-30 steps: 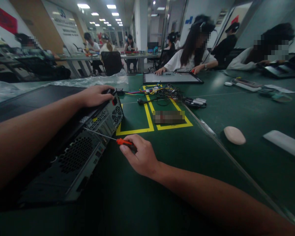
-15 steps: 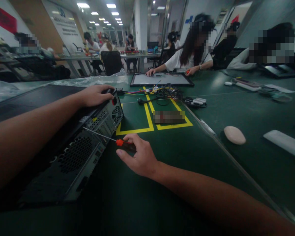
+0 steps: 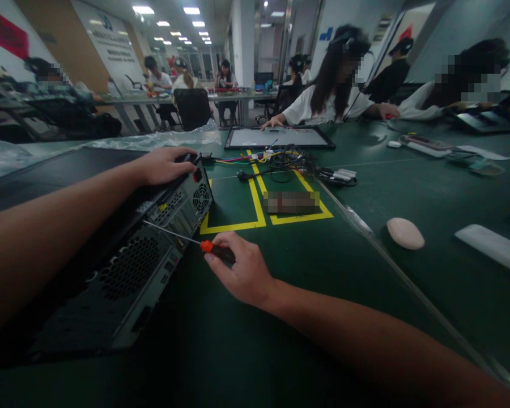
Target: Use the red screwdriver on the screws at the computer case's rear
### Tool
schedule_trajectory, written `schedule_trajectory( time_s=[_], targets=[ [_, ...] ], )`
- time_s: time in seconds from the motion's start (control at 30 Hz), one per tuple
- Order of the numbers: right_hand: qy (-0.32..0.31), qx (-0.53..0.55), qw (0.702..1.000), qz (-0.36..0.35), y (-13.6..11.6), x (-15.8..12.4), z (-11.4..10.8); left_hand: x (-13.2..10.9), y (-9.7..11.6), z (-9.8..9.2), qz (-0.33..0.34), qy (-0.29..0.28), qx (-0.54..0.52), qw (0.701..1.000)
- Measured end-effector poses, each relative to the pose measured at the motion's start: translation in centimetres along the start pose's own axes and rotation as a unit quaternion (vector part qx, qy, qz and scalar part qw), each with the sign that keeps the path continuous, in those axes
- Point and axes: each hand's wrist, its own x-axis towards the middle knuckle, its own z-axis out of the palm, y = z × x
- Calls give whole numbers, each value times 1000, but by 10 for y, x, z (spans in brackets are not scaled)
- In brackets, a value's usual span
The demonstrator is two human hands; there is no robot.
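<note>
A black desktop computer case [image 3: 123, 306] lies at the left, its rear panel with vent holes and ports facing right. My left hand [image 3: 165, 164] is over its top edge near the far rear corner, gripping it. Closed around the dark handle of a screwdriver [image 3: 206, 246] with an orange collar is my right hand [image 3: 244, 269], just right of the case. The screwdriver's thin shaft points left, and its tip meets the upper part of the rear panel. Whether the tip sits on a screw is too small to tell.
Yellow tape [image 3: 233, 229] marks rectangles on the green table; a blurred-out block [image 3: 291, 202] lies in one. Beyond are tangled cables [image 3: 295, 158] and a flat panel [image 3: 280, 137], a co-worker's hand at its edge. A pale mouse-shaped object [image 3: 405, 233] lies right.
My right thumb has closed in against the screwdriver handle; the tip has stayed in place. My left hand has not moved. The co-worker opposite has moved one arm to the right.
</note>
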Motion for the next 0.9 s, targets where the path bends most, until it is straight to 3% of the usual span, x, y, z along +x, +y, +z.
schedule_trajectory(
  time_s=[0.9],
  targets=[
    [16, -24, 999, 18, -4, 0, -2, 2, -2, 4, 11, 17, -11, 1000]
  ],
)
